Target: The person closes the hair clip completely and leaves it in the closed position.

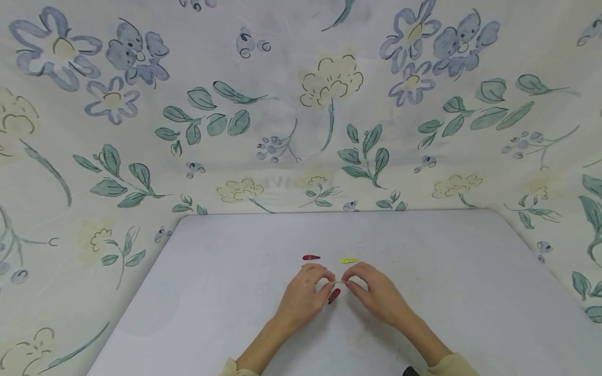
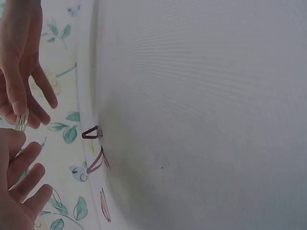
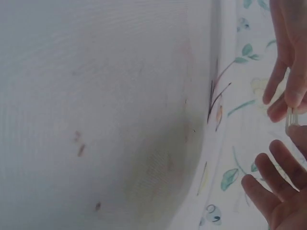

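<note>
Between my two hands stretches a small pale hair clip (image 2: 21,121), its prongs spread side by side. One end is pinched by the thumb and finger of my left hand (image 1: 303,295), the other by my right hand (image 1: 380,296). The remaining fingers of both hands fan out loosely in the wrist views. Just below the fingertips, a dark red snap hair clip (image 1: 334,296) lies slanted on the table near the left thumb. Beyond the left hand is another red hair clip (image 1: 311,257), and past the right fingers a yellow hair clip (image 1: 349,260).
The white table (image 1: 226,250) reaches back to a hanging cloth (image 1: 282,104) printed with flowers and leaves, which also closes in both sides. A sliver of an orange-brown clip (image 1: 303,266) shows behind the left knuckles. Small dark specks dot the tabletop.
</note>
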A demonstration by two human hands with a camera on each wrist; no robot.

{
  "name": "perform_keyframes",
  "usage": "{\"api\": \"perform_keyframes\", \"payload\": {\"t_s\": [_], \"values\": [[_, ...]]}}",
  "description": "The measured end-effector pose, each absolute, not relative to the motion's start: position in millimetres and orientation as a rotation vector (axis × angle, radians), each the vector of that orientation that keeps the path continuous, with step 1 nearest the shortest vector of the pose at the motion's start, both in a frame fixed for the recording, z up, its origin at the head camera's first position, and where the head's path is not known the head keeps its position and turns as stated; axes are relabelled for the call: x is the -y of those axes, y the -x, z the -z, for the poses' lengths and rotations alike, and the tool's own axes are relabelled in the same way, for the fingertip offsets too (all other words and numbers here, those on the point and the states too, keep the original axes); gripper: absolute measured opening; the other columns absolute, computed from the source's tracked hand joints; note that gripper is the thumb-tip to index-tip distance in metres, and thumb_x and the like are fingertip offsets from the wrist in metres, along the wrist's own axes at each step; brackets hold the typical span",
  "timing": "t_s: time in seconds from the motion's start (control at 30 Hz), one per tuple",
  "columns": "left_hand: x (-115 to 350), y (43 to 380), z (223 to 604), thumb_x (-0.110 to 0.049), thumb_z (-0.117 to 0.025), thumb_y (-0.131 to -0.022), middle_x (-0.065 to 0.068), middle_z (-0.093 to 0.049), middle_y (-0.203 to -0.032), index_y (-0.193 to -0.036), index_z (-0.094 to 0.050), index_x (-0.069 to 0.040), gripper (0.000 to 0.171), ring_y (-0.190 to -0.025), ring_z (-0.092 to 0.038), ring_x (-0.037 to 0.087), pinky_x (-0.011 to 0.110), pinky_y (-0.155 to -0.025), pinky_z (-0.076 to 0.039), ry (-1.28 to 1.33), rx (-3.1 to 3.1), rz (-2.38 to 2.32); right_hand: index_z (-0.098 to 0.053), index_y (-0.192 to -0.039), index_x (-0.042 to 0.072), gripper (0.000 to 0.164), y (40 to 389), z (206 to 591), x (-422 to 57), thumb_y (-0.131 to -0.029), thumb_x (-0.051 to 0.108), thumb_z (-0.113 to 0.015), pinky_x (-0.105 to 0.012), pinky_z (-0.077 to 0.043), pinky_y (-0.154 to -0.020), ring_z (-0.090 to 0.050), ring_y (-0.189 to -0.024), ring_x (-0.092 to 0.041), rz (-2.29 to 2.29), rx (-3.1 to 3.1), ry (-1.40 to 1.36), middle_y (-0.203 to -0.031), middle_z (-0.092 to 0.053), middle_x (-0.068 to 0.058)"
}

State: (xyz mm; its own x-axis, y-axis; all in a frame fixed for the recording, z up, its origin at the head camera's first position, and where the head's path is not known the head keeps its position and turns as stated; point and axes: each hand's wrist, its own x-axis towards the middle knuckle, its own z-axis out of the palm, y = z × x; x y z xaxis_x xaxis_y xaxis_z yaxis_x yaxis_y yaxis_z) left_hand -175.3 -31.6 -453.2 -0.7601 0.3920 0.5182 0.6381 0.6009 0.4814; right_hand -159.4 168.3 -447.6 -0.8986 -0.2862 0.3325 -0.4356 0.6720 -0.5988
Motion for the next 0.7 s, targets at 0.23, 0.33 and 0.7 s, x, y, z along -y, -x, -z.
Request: {"api": "perform_keyframes", "payload": {"t_s": [0.23,0.33,0.7], "values": [[30,175,445,-0.008,-0.075,-0.084,-0.001,-0.069,-0.095,-0.091,-0.071,-0.013,0.01,-0.103,-0.062,0.016,0.034,-0.085,-0.054,0.863,2.431,0.969,-0.067,-0.101,0.022,0.017,159,441,-171,-0.09,0.01,-0.071,-0.041,-0.053,-0.093,-0.064,-0.106,-0.014,-1.051,2.649,-0.584,-0.105,-0.065,0.01],[29,174,442,-0.009,-0.075,-0.085,0.0,-0.069,-0.097,-0.092,-0.071,-0.013,0.009,-0.105,-0.062,0.017,0.035,-0.087,-0.054,0.863,2.441,0.986,-0.067,-0.101,0.022,0.017,158,439,-172,-0.09,0.01,-0.071,-0.041,-0.053,-0.093,-0.064,-0.106,-0.014,-1.064,2.644,-0.57,-0.104,-0.065,0.011],[27,170,437,-0.008,-0.073,-0.087,0.002,-0.068,-0.103,-0.093,-0.07,-0.012,0.008,-0.106,-0.062,0.017,0.038,-0.089,-0.054,0.829,2.464,1.08,-0.067,-0.103,0.021,0.017,156,438,-172,-0.091,0.009,-0.069,-0.041,-0.053,-0.093,-0.063,-0.107,-0.013,-1.135,2.624,-0.555,-0.106,-0.066,0.01]]}}
